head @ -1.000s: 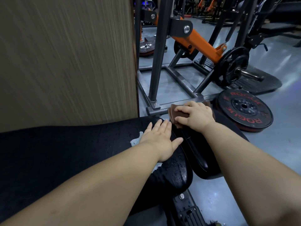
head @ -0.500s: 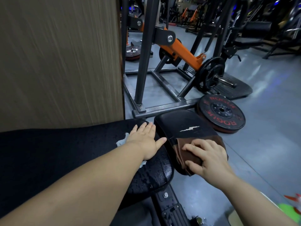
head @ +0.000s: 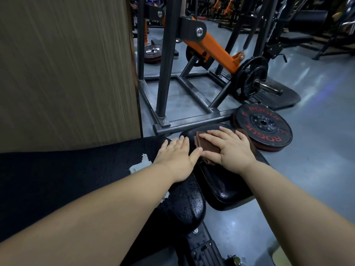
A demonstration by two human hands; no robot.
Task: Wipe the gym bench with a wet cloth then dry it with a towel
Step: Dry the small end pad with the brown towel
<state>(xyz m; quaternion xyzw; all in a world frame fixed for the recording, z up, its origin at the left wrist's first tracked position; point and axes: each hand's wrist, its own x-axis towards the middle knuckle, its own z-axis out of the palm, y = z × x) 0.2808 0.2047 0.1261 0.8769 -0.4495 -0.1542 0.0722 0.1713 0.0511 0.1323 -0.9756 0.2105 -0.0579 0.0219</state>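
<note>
Bench [head: 67, 179] runs left-right; right hand [head: 233, 148] presses towel [head: 208, 145] (folded).

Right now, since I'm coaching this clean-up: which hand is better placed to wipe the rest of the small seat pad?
Right. The right hand lies flat on the brown cloth on the seat pad. The left hand rests on the long pad, partly over a white cloth.
</note>
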